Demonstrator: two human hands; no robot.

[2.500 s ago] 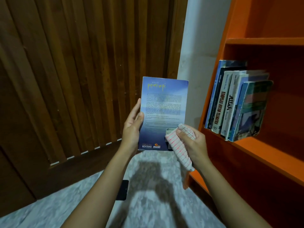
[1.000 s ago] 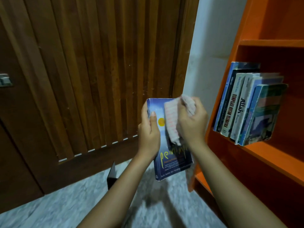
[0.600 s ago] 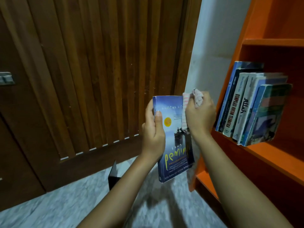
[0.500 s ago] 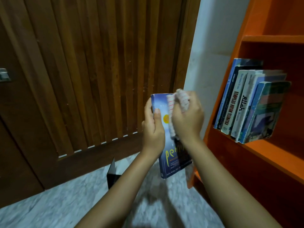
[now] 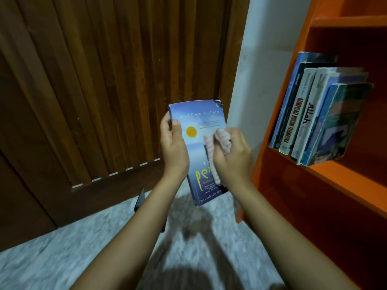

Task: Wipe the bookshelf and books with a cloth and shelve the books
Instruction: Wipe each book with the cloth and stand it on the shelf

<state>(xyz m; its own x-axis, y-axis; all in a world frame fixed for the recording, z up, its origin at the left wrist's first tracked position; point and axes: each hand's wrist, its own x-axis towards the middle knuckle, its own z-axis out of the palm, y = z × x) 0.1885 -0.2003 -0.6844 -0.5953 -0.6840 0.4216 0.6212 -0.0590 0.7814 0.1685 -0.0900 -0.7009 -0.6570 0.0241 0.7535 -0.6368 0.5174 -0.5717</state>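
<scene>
L hand grips blue book edge; R hand clenched round striped cloth, pressed on cover, left of bookshelf.

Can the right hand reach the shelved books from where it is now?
Probably yes. The right hand grips the cloth against the blue book, and the shelved books stand just to its right, with nothing between. Holding the cloth, it could wipe, not grasp.
</scene>
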